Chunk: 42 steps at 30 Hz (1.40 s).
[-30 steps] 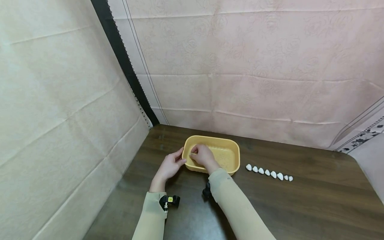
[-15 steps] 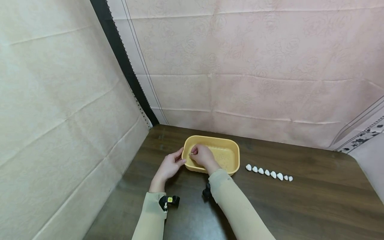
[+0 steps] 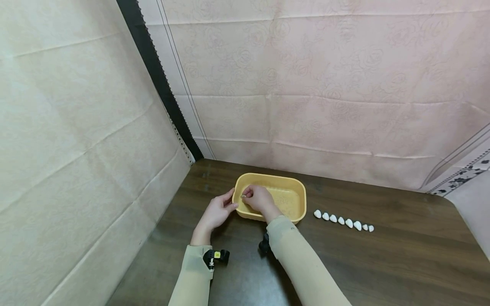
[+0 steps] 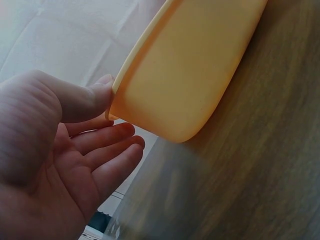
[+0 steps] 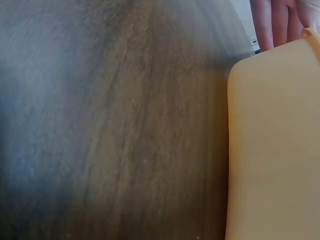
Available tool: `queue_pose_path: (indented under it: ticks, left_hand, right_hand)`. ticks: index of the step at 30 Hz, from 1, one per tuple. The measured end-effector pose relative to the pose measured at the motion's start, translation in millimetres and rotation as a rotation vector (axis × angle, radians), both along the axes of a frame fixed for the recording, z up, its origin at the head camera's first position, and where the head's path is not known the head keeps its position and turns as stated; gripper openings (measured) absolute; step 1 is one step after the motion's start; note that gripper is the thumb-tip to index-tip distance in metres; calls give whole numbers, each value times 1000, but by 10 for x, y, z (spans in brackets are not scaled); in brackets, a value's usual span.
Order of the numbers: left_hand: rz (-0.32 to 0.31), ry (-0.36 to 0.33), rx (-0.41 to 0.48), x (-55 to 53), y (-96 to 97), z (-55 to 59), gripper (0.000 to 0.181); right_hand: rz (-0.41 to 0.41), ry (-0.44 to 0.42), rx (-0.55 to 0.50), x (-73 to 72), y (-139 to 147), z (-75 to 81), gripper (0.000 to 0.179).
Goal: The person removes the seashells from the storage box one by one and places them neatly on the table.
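Note:
A shallow yellow plastic tub (image 3: 289,199) with rounded corners stands on the brown wood-grain table. At its left end my left hand (image 3: 216,211) pinches the rim, thumb on one side and index finger on the other. The remaining fingers of that hand (image 4: 60,145) spread loosely below the rim in the left wrist view. Inside the tub, near the left end, is my right hand (image 3: 260,199), its fingers curled and thumb and fingertips together. A tiny pale thing (image 3: 243,196) shows at those fingertips, too small to identify. The right wrist view shows only the tub's outer wall (image 5: 275,140) and left-hand fingers.
Several white pebble-like pieces (image 3: 341,220) lie in a slanting row on the table (image 3: 413,255), right of the tub. Pale cloth (image 3: 325,85) hangs behind the table, and another sheet (image 3: 95,148) hangs along the left side.
The right fingertips shift very slightly inside the tub. The left hand, the tub and the row of white pieces stay in place.

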State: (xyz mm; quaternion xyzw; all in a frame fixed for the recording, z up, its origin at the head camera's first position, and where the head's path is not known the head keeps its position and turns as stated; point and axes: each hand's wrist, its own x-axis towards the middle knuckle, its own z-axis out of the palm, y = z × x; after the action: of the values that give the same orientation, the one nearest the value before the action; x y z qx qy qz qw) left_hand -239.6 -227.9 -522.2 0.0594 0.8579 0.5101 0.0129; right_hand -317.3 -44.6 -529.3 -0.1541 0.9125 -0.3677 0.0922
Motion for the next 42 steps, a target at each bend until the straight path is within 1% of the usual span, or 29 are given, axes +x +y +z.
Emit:
queue_pose_path:
  ticks: [4, 8, 12, 18, 25, 27, 35, 42]
  left_hand:
    - [-6, 4, 15, -5, 1, -13, 60]
    - [-5, 5, 14, -5, 0, -12, 60]
    - [-2, 3, 4, -10, -3, -8, 60]
    - [-5, 3, 6, -11, 2, 1, 60]
    - [-8, 6, 9, -18, 3, 6, 60]
    - [-12, 9, 11, -25, -1, 2, 59]
    - [-13, 7, 18, -15, -8, -6, 60]
    - [-11, 23, 11, -10, -11, -16, 59]
  right_hand:
    - [8, 7, -2, 19, 7, 17, 9]
    - [9, -8, -13, 25, 13, 28, 10]
    - [2, -31, -24, 11, 20, 20, 9]
    - [-7, -41, -31, -25, 19, -4, 8]
    - [-7, -44, -33, -23, 18, 0, 21]
    - [-7, -42, -28, -17, 18, 5, 22]
    - [-1, -42, -15, -8, 21, 6, 13]
    - [21, -2, 5, -21, 16, -20, 7]
